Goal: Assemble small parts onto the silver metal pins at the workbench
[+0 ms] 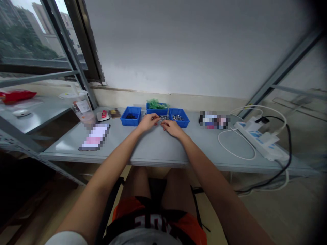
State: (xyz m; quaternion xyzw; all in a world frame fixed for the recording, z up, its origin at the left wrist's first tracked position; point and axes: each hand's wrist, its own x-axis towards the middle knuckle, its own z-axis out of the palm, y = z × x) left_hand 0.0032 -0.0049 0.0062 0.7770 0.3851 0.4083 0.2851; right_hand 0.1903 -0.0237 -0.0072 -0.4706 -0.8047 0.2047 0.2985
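Observation:
My left hand [149, 123] and my right hand [173, 129] are close together over the desk, a small gap between their fingertips. Both have their fingers curled in a pinch; whatever they hold is too small to make out. Just behind the fingertips lies a heap of small silver metal pieces [164, 118], partly hidden by the hands. To the right, a blue bin [184, 124] holds similar silver pieces that look like screws. The left blue bin [129, 123] has small dark parts in it. Green plastic packets [154, 103] fill the back blue bin [157, 111].
At left are a phone [95, 137], a plastic drink cup [83, 109] and a small white dish [103, 116] with a red item. On the right, a blurred object [214, 120] lies near a white power strip [260, 141] with cables [237, 154]. A wall stands behind the desk [158, 149].

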